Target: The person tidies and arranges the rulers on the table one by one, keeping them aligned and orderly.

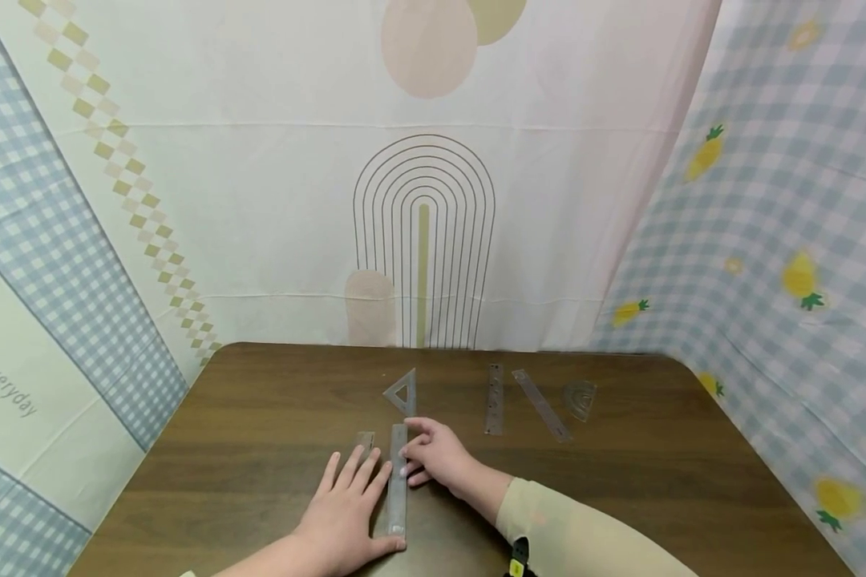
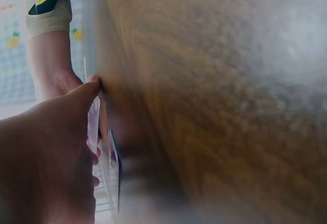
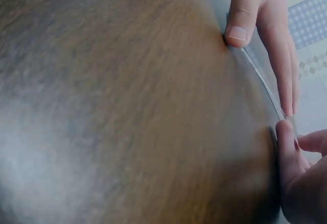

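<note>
A clear plastic ruler [image 1: 398, 501] lies lengthwise between the two hands in the head view. My left hand [image 1: 341, 509] is spread beside it, fingers straight; its thumb touches the ruler's near end and its index finger reaches the left edge. Under those fingers another clear ruler [image 1: 365, 438] shows only its far end. My right hand [image 1: 443, 457] holds the first ruler along its right edge with bent fingers, the index finger stretched to the far end. In the right wrist view, the left thumb [image 3: 237, 34] rests at the ruler's thin edge. A clear set square [image 1: 410, 394] lies just beyond.
Farther back on the brown wooden table [image 1: 260, 417] lie an upright-set ruler [image 1: 494, 401], a slanted ruler [image 1: 541, 405] and a clear protractor [image 1: 580, 399]. Patterned cloth [image 1: 281, 200] hangs behind the table and at both sides. A dark strap [image 1: 520, 554] circles the right sleeve.
</note>
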Demonstrator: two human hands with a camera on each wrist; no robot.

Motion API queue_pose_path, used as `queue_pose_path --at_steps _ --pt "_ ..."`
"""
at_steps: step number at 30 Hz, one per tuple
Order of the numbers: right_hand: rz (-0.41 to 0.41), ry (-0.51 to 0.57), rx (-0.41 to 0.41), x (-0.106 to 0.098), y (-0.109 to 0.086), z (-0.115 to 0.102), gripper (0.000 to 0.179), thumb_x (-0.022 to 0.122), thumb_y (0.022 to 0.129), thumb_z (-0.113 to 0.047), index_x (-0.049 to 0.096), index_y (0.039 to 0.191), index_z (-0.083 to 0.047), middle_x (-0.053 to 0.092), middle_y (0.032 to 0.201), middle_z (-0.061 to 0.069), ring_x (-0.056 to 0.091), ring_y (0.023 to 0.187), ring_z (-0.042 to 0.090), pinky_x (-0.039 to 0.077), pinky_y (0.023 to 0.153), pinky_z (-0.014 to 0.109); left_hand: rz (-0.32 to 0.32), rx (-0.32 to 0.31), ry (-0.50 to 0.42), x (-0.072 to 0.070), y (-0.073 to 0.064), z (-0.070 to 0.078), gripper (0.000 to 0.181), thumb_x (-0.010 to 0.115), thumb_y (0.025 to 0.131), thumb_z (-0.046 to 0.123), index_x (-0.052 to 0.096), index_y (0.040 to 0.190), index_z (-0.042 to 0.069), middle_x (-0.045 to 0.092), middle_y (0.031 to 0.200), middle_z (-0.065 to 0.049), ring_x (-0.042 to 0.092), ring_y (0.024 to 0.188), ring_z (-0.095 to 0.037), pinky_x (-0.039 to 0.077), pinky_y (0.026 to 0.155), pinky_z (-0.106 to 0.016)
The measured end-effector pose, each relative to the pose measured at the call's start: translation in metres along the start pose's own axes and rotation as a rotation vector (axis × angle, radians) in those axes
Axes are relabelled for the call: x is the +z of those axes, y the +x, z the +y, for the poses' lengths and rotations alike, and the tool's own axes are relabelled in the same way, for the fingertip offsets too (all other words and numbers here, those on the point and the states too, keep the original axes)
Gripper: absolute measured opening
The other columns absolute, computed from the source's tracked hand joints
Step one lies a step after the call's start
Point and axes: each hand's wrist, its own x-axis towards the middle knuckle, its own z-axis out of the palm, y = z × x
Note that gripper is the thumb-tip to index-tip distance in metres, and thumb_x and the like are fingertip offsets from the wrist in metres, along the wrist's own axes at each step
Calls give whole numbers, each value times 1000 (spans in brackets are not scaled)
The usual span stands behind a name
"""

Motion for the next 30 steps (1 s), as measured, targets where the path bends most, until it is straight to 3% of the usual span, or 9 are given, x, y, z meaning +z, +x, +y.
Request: queue_pose_path --at_steps 7,13,21,30 --pt "25 -55 31 7 2 -3 55 61 91 3 45 144 1 64 89 14 67 61 20 57 51 34 1 7 5 2 -3 -7 104 41 79 87 42 152 13 31 159 -14 20 148 -38 7 116 -63" --pt "36 -128 38 10 4 -3 54 63 89 2 48 141 0 64 86 11 64 53 17 55 46 31 39 32 14 5 -5 -9 104 39 79 88 47 149 12 34 157 -15 24 146 -40 11 115 -63" --pt "18 -231 33 10 6 -4 52 66 88 2 52 138 0 63 79 10 57 45 13 52 41 29 64 54 -30 12 -5 -15 104 38 80 88 47 148 11 35 156 -16 24 146 -41 5 115 -63" --pt "8 -350 42 9 5 -9 51 69 89 -2 54 137 -2 62 68 12 52 38 12 47 36 26 -9 43 -41 -1 -6 -14 103 43 79 87 45 150 12 33 158 -14 22 147 -40 8 115 -64"
